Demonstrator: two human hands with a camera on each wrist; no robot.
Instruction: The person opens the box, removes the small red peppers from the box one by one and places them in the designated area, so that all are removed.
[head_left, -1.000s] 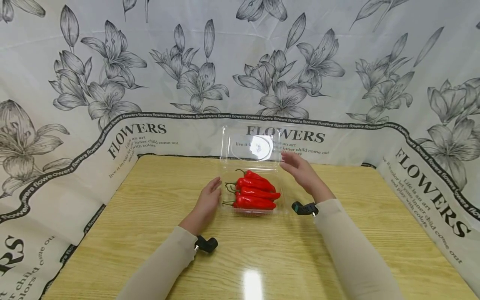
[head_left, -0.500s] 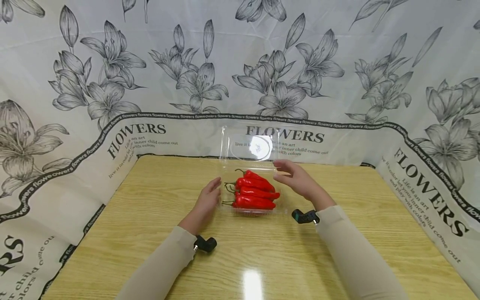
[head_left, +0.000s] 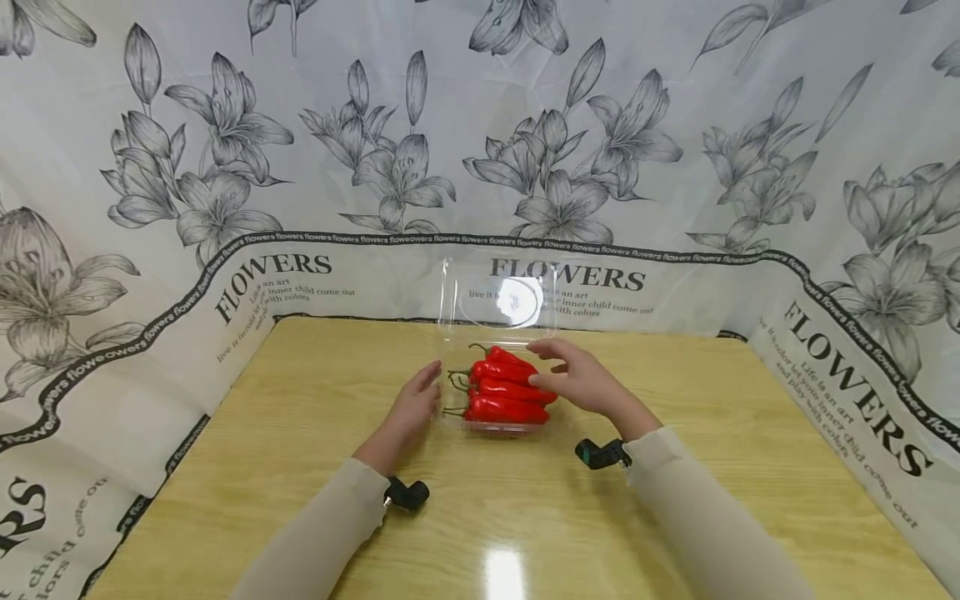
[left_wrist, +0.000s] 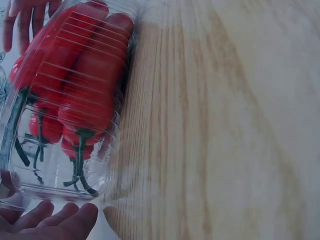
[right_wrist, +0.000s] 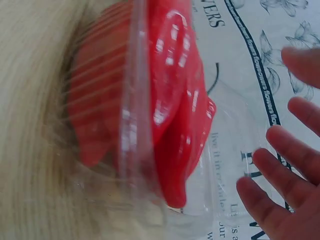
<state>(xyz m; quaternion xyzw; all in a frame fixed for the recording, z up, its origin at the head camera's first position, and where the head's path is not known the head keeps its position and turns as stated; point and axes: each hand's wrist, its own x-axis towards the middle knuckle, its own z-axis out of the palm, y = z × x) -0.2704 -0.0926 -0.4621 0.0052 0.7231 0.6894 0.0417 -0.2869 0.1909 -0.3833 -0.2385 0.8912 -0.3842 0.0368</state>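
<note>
Several red peppers (head_left: 506, 390) with green stems lie side by side in a clear plastic clamshell box (head_left: 510, 427) on the table. Its transparent lid (head_left: 472, 292) stands raised at the back. My left hand (head_left: 408, 408) is at the box's left side; in the left wrist view its straight fingers (left_wrist: 65, 217) lie right at the end wall near the stems. My right hand (head_left: 581, 379) hovers over the right side of the box, thumb and fingers spread apart above the pepper tips. The right wrist view shows those fingers (right_wrist: 280, 175) holding nothing.
A wood-grain table (head_left: 315, 467) surrounds the box. Behind it and along both sides hangs a white cloth (head_left: 405, 275) printed with flowers and lettering. Each wrist carries a small black camera (head_left: 600, 454).
My right hand has come down and leftward from beside the raised lid to over the peppers. The left hand and the box stay in place; the head view tilts up slightly.
</note>
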